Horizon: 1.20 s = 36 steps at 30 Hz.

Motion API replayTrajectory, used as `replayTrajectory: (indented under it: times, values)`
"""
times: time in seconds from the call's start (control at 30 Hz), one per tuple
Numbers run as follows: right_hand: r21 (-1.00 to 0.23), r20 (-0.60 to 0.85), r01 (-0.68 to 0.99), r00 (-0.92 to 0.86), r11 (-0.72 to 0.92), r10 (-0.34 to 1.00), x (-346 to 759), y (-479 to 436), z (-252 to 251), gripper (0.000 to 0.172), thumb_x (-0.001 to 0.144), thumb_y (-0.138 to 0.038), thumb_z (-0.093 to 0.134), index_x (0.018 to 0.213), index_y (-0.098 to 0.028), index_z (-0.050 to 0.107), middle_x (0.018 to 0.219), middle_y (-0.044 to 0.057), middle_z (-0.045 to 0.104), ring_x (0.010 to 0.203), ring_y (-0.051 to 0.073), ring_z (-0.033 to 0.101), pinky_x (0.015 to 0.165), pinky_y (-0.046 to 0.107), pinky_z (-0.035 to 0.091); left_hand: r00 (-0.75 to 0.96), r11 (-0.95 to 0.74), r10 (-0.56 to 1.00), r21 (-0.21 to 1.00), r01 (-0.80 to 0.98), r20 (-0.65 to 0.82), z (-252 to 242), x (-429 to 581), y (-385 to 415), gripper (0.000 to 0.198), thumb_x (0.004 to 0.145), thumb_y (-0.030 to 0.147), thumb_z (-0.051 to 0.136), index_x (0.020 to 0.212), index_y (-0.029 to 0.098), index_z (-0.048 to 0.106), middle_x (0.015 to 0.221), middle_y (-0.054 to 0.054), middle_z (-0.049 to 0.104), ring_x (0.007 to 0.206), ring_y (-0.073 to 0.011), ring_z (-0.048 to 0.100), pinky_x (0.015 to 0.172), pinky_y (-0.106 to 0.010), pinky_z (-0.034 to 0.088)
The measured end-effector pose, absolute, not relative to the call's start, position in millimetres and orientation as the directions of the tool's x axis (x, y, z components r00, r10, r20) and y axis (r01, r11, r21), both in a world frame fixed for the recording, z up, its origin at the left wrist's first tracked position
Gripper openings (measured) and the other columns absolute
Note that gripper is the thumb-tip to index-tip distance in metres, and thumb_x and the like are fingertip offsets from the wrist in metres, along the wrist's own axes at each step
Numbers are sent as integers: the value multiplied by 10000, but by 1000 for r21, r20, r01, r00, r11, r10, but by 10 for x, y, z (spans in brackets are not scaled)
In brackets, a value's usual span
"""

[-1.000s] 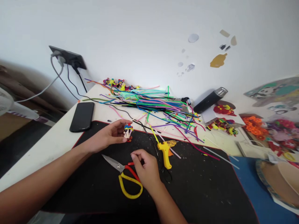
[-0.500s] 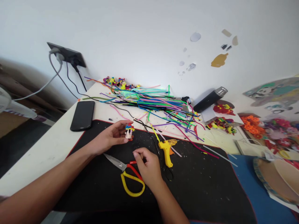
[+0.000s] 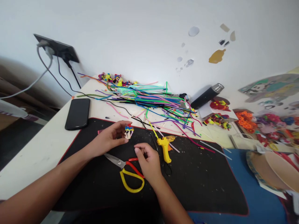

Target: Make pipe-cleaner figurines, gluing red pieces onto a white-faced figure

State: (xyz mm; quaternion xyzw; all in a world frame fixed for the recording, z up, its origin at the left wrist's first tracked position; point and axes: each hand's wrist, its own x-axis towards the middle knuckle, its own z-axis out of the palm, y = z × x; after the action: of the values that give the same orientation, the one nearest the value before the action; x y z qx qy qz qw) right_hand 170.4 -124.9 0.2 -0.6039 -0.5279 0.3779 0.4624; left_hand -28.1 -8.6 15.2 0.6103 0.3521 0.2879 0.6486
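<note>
1. Left hand [image 3: 108, 139] pinches the figure [image 3: 128, 132] over the mat [image 3: 198, 180], probably by its edges so the front shows.
2. Right hand [image 3: 149, 161] is half-curled by the scissors [image 3: 120, 163], can't tell if it's holding anything.

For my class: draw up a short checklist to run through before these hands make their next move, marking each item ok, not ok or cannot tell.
1. Figurine held: ok, the left hand has it between thumb and fingers.
2. Right hand empty: cannot tell, its curled fingers could hide something small.
3. Scissors well away from both hands: not ok, the blade tip lies by the left wrist and the red handle is right beside the right hand.
4. Glue gun nozzle pointing away from the hands: ok.
5. Glue gun cool: cannot tell, heat does not show.
6. Phone clear of the hands: ok.
</note>
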Motion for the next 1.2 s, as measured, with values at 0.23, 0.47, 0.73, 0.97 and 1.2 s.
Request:
replayTrajectory:
  times: [0.23, 0.47, 0.73, 0.97, 1.2]
  values:
    - [-979, 33, 202, 149, 2, 988, 1709, -1257, -1, 402, 967, -303, 676, 1356, -203, 690, 671, -78, 480, 599, 126, 484, 619, 246, 434, 652, 27, 750, 990, 139, -112, 215, -246, -137, 624, 881, 320, 760, 1467, 278, 550, 1247, -68, 673, 1061, -236, 654, 946, -399, 550]
    - [-992, 19, 129, 106, 5, 994, 1707, -1252, 13, 604, 943, -321, 705, 1523, -207, 582, 708, -67, 543, 608, 126, 502, 602, 246, 444, 666, -64, 740, 976, 209, -94, 178, -224, -165, 583, 888, 310, 729, 1449, 277, 575, 1136, -37, 684, 959, -218, 656, 876, -364, 561]
    - [-991, 21, 133, 62, 13, 998, 1727, -1257, -34, 583, 947, -333, 726, 1504, -214, 603, 720, -64, 577, 616, 119, 515, 610, 238, 438, 684, -87, 721, 965, 246, -110, 156, -219, -176, 591, 921, 332, 701, 1486, 270, 539, 1050, -19, 661, 924, -210, 647, 842, -348, 556]
    - [-992, 18, 124, 50, 12, 999, 1723, -1261, -41, 563, 944, -336, 730, 1485, -222, 628, 718, -67, 566, 613, 117, 505, 605, 236, 426, 693, -74, 710, 966, 247, -123, 143, -213, -184, 583, 931, 325, 685, 1490, 272, 528, 1016, -6, 633, 893, -194, 619, 816, -335, 540]
    - [-989, 19, 148, 44, 12, 999, 1739, -1251, -47, 569, 949, -368, 734, 1488, -218, 629, 723, -65, 560, 616, 117, 503, 605, 239, 421, 691, -72, 710, 962, 263, -136, 161, -207, -183, 586, 924, 319, 685, 1487, 265, 532, 995, 0, 627, 879, -191, 608, 807, -336, 527]
